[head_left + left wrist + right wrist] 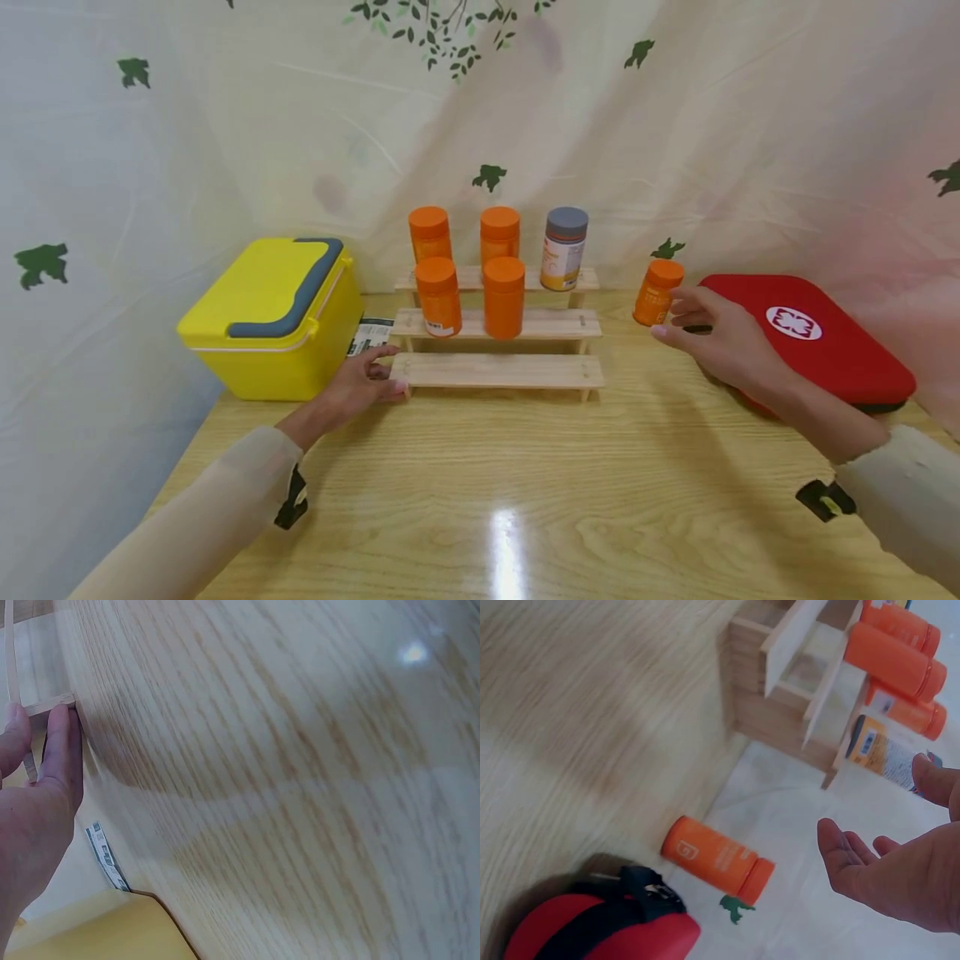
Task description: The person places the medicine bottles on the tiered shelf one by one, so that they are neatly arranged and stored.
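Note:
A three-step wooden rack (495,369) stands on the table. My left hand (352,390) holds the left end of its lowest step; in the left wrist view the thumb and fingers (60,746) pinch the wooden end. Beside the rack on the right, an orange bottle (652,302) stands upright on the table. My right hand (731,333) is close to it, thumb and fingers parted and holding nothing. The right wrist view shows a gap between the hand (900,877) and that orange bottle (716,857).
Orange bottles (504,300) stand on the upper two steps, with a grey-lidded bottle (564,254) at the top right. A yellow box (300,350) with a grey handle is at left, a printed paper (371,335) by it. A red case (825,350) lies at right.

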Demonstrator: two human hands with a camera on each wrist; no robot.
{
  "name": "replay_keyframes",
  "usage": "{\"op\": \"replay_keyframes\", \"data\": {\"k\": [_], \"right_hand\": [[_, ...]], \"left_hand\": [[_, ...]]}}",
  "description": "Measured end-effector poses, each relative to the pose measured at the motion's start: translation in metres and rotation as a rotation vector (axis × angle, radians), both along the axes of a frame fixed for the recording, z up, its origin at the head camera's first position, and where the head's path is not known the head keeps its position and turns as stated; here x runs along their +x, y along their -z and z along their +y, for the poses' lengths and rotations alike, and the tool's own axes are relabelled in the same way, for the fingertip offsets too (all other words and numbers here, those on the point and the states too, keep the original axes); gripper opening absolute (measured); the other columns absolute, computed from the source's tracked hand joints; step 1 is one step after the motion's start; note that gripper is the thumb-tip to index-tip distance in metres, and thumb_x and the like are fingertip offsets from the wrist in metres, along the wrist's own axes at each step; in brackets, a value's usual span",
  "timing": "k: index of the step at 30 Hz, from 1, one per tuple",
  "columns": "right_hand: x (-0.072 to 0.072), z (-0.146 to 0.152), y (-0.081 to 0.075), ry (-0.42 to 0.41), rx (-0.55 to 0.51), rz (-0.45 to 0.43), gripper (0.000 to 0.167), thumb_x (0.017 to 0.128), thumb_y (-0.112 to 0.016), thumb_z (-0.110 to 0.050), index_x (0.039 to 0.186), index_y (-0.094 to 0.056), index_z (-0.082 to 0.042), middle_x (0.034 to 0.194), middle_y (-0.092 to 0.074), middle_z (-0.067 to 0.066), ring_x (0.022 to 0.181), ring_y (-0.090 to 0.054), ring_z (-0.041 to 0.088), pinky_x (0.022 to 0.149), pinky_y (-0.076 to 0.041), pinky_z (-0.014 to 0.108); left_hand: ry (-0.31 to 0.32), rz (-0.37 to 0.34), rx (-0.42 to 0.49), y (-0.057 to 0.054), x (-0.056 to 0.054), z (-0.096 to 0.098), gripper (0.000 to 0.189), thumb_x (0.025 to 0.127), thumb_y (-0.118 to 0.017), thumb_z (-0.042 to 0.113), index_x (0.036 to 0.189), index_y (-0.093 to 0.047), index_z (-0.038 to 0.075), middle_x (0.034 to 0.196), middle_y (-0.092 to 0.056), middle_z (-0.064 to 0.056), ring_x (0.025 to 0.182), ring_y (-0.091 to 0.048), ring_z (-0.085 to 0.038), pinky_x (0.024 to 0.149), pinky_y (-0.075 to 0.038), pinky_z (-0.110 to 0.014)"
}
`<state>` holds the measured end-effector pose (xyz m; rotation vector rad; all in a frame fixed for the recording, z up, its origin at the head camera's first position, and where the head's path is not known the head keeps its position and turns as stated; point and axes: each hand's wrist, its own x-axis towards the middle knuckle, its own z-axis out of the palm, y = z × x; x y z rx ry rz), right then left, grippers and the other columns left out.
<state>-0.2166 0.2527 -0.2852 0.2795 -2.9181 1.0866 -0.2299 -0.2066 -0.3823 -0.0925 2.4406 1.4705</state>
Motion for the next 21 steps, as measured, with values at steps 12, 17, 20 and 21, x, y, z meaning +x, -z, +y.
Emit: {"op": "replay_keyframes", "data": {"k": [12, 17, 20, 21], "right_hand": [[-0.015, 0.021, 0.016, 0.017, 0.009, 0.024, 0.074, 0.093, -0.062, -0.04, 0.145, -0.032, 0.003, 0.133, -0.047, 0.03, 0.116, -0.05, 0.045, 0.095, -0.043, 0.059], [-0.034, 0.033, 0.019, 0.068, 0.025, -0.005, 0.079, 0.092, -0.061, -0.045, 0.145, -0.03, 0.004, 0.134, -0.045, 0.032, 0.118, -0.047, 0.048, 0.093, -0.044, 0.06], [-0.047, 0.04, 0.018, 0.091, 0.046, -0.017, 0.086, 0.09, -0.06, -0.052, 0.146, -0.028, 0.005, 0.135, -0.043, 0.033, 0.119, -0.044, 0.049, 0.092, -0.045, 0.06], [-0.051, 0.042, 0.018, 0.095, 0.05, -0.024, 0.088, 0.09, -0.059, -0.053, 0.147, -0.026, 0.004, 0.135, -0.042, 0.034, 0.12, -0.043, 0.049, 0.092, -0.044, 0.061]], "left_hand": [[0.0, 0.003, 0.0, 0.0, 0.0, -0.001, 0.062, 0.088, -0.068, 0.006, 0.143, -0.04, 0.013, 0.116, -0.059, -0.02, 0.091, -0.065, -0.023, 0.088, -0.054, -0.035], [0.001, 0.006, -0.002, 0.0, 0.0, -0.001, 0.061, 0.088, -0.068, 0.006, 0.143, -0.041, 0.014, 0.114, -0.06, -0.019, 0.091, -0.064, -0.023, 0.088, -0.054, -0.034], [-0.003, 0.002, 0.005, 0.0, 0.0, 0.0, 0.061, 0.088, -0.068, 0.005, 0.142, -0.041, 0.014, 0.114, -0.061, -0.019, 0.09, -0.065, -0.023, 0.088, -0.054, -0.035], [-0.003, 0.004, 0.007, -0.001, 0.0, 0.0, 0.061, 0.088, -0.068, 0.005, 0.142, -0.041, 0.013, 0.114, -0.06, -0.02, 0.09, -0.065, -0.023, 0.088, -0.054, -0.035]]}}
